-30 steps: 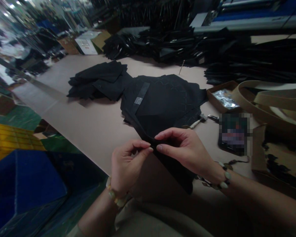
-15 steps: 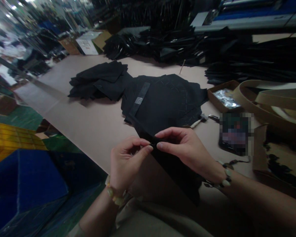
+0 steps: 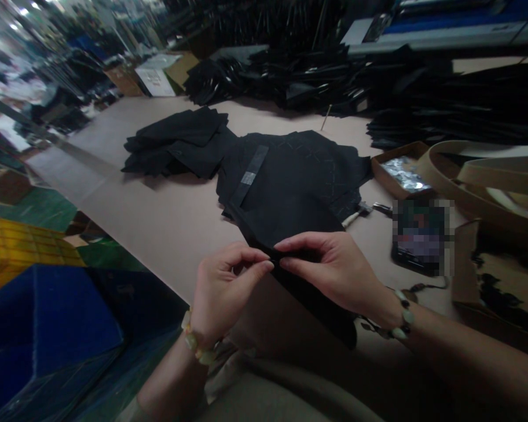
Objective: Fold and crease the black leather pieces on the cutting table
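Observation:
My right hand (image 3: pixel 338 272) pinches the folded edge of a black fabric piece (image 3: pixel 319 308) between thumb and forefinger. The piece hangs toward me over the table's near side, and its far part lies on a stack of black cut panels (image 3: pixel 299 170). Just left of that grip, my left hand (image 3: pixel 226 290) has thumb and forefinger pressed together at the same edge. Whatever sits between those left fingertips is too small and dark to name. On the stack lies a dark strip (image 3: pixel 254 167) with a small pale label.
A second black fabric pile (image 3: pixel 176 143) lies left on the table (image 3: pixel 145 217). To the right are a phone (image 3: pixel 418 237), a box of shiny small parts (image 3: pixel 402 173), tan webbing (image 3: pixel 488 176) and a cardboard box (image 3: pixel 466 264). Blue (image 3: pixel 74 328) and yellow bins (image 3: pixel 26 252) stand below left.
Both hands keep their pinches at the edge, with only slight shifts of the fingers. The small dark thing glimpsed between the left fingertips earlier is now hidden. The fabric's hanging part has shifted slightly.

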Demonstrator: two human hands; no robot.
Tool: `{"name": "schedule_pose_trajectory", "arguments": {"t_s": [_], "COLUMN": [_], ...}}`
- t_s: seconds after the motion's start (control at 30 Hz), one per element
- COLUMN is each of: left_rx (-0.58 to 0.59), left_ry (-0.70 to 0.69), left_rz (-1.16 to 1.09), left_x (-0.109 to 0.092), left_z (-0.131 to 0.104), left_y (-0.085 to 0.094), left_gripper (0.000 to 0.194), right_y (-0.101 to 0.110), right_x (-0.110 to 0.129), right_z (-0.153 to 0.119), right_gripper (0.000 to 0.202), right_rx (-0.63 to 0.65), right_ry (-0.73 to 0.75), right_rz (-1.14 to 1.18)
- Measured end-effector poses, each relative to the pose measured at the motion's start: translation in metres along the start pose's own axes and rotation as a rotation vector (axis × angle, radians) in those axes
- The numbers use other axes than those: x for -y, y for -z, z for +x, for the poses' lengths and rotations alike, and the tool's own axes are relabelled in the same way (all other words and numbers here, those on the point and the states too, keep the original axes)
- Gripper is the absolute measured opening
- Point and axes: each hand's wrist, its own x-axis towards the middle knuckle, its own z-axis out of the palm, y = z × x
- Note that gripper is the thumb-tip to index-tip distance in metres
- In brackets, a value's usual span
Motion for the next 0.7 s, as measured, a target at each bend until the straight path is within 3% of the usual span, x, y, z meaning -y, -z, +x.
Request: {"name": "schedule_pose_trajectory", "arguments": {"t_s": [0.23, 0.33, 0.47, 0.5, 0.57, 0.63, 0.7], "left_rx": [0.020, 0.017, -0.079, -0.043, 0.118, 0.290, 0.399], "left_ry": [0.013, -0.066, -0.483, -0.603, -0.795, -0.920, -0.996], "left_rz": [0.033, 0.140, 0.521, 0.638, 0.837, 0.933, 0.938], "left_x": [0.001, 0.007, 0.011, 0.009, 0.005, 0.001, -0.001], "left_z": [0.002, 0.001, 0.003, 0.005, 0.009, 0.014, 0.017], "left_y": [0.000, 0.001, 0.011, 0.014, 0.022, 0.028, 0.032], "left_gripper": [0.009, 0.006, 0.035, 0.040, 0.032, 0.013, 0.017], "right_y": [0.003, 0.001, -0.002, -0.002, -0.004, -0.006, -0.008], "right_x": [0.001, -0.003, -0.009, -0.010, -0.012, -0.013, -0.014], "right_z": [-0.001, -0.001, -0.002, -0.002, -0.003, -0.005, -0.006], "right_gripper": [0.023, 0.020, 0.014, 0.014, 0.015, 0.015, 0.015], "right_rx": [0.041, 0.042, 0.088, 0.112, 0.163, 0.195, 0.212], "right_ry": [0.155, 0.288, 0.445, 0.478, 0.539, 0.589, 0.623], "right_rz": [-0.156, -0.229, -0.341, -0.365, -0.415, -0.455, -0.459]}}
